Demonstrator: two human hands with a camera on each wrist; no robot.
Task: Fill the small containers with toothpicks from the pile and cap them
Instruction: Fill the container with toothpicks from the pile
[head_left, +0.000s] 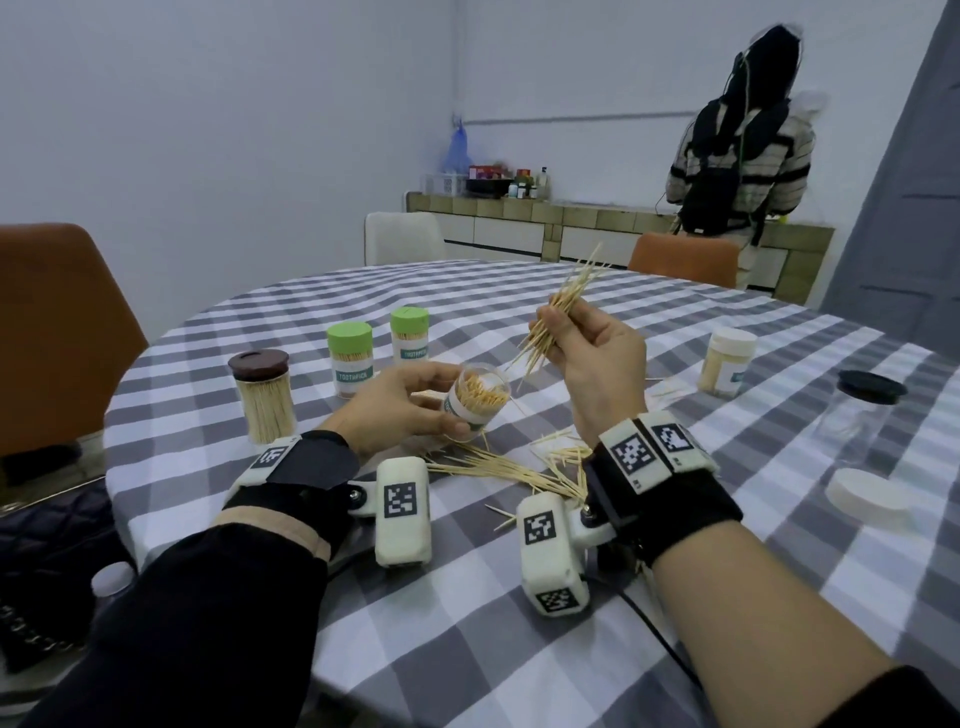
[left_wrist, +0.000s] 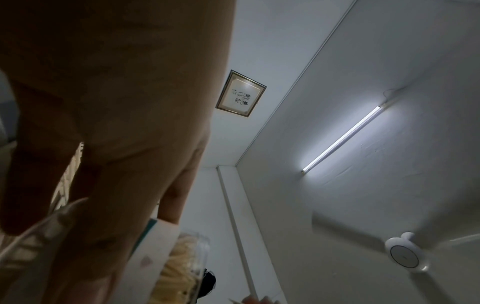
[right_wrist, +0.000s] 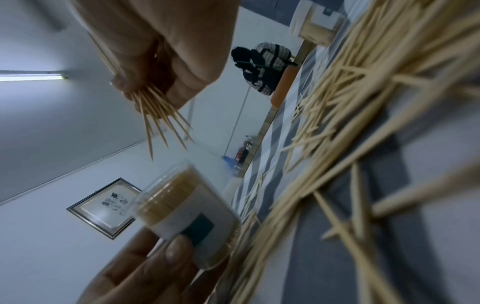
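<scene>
My left hand (head_left: 410, 402) grips a small clear container (head_left: 475, 399) with a white label, tilted with its open mouth toward my right hand and nearly full of toothpicks. The same container (right_wrist: 187, 207) shows in the right wrist view, with my left fingers (right_wrist: 145, 273) round its base. My right hand (head_left: 587, 353) pinches a bundle of toothpicks (head_left: 563, 312) just above and right of the mouth; their tips (right_wrist: 161, 121) point down at it. The loose pile (head_left: 519, 467) lies on the checked tablecloth (head_left: 467, 623) under both hands.
Two green-capped containers (head_left: 349, 358) (head_left: 410, 332) and a brown-capped one (head_left: 262, 395) stand at the left. A white-capped container (head_left: 727, 361), an empty black-lidded jar (head_left: 857, 410) and a loose white cap (head_left: 867, 496) sit at the right. Chairs ring the table; a person (head_left: 743, 156) stands at the far counter.
</scene>
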